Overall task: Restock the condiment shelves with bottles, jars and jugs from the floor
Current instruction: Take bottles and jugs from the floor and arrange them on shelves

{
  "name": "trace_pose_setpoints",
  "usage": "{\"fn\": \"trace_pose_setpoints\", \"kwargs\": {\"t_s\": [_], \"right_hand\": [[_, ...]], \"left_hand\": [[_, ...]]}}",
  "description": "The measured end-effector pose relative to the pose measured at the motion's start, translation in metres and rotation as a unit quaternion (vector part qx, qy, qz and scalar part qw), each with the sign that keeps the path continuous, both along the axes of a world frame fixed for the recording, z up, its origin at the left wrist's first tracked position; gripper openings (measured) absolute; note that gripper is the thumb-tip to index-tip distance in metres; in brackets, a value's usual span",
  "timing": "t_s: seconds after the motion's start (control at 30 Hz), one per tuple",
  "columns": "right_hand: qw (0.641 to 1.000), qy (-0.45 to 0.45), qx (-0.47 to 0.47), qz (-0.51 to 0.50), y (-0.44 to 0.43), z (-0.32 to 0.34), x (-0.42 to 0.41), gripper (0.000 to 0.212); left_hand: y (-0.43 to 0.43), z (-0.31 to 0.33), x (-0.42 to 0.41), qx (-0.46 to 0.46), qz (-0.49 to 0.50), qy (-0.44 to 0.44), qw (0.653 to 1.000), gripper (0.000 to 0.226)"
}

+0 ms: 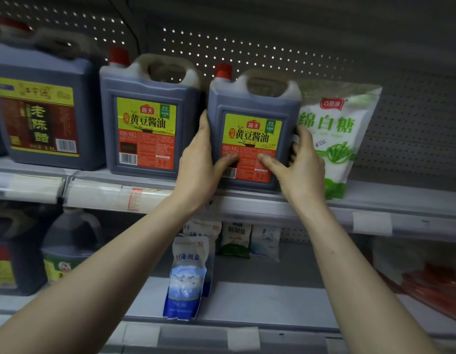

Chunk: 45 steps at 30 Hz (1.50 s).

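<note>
Now at the upper grey metal shelf (375, 208): dark plastic soy-sauce jug with red cap, moulded handle and yellow-and-red label (252, 129), upright, base at the front lip, sitting forward of the matching dark soy-sauce jug (150, 118) to its left. Clasped from both sides: left hand (198, 159) curled round the left flank, thumb laid across the lower label; right hand (298, 164) curled round the right flank, thumb likewise on the label, knuckles against the white sugar pouch with green print (342, 134). Full seating on the shelf not confirmable from this angle. Judged step: sliding back into line with the neighbour. Risk one: letting go with the base partly over the lip, hence a forward tip and a heavy drop onto the blue-and-white salt bag (186, 279) on the shelf below, or to the floor. Risk two: pushing back askew, right corner catching the soft pouch, toppling or crushing it. Risk three: left fingers pinched in the narrow gap between the two jugs during the slide. Risk four: smooth label under both thumbs, so slip likely under any loosened grip. Best kept square, pushed low, released only once flat.
</note>
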State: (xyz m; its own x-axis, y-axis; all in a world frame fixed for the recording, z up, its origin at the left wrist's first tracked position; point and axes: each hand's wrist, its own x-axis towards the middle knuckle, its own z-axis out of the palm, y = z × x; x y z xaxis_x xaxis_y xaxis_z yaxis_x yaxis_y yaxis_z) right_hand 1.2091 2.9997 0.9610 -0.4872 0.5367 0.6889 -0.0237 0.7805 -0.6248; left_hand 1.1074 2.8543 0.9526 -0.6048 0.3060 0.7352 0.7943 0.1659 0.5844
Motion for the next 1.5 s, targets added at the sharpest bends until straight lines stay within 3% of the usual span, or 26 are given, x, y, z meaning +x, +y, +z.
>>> {"fn": "trace_pose_setpoints", "kwargs": {"t_s": [0.2, 0.47, 0.9, 1.5], "right_hand": [[1.0, -0.026, 0.01, -0.009, -0.002, -0.001, 0.003, 0.071], [0.999, -0.025, -0.003, -0.019, -0.004, -0.003, 0.006, 0.077], [0.999, 0.01, 0.028, -0.021, -0.04, -0.032, 0.023, 0.073], [0.995, -0.037, -0.031, 0.084, -0.222, -0.097, 0.069, 0.073]], "left_hand": [[0.002, 0.0, 0.005, -0.007, 0.019, -0.007, 1.0, 0.095], [-0.002, -0.01, 0.014, -0.042, 0.058, 0.01, 0.997, 0.095], [-0.038, -0.033, 0.045, -0.046, 0.055, 0.07, 0.995, 0.066], [-0.211, -0.089, 0.093, -0.092, 0.058, 0.023, 0.994, 0.061]]}}
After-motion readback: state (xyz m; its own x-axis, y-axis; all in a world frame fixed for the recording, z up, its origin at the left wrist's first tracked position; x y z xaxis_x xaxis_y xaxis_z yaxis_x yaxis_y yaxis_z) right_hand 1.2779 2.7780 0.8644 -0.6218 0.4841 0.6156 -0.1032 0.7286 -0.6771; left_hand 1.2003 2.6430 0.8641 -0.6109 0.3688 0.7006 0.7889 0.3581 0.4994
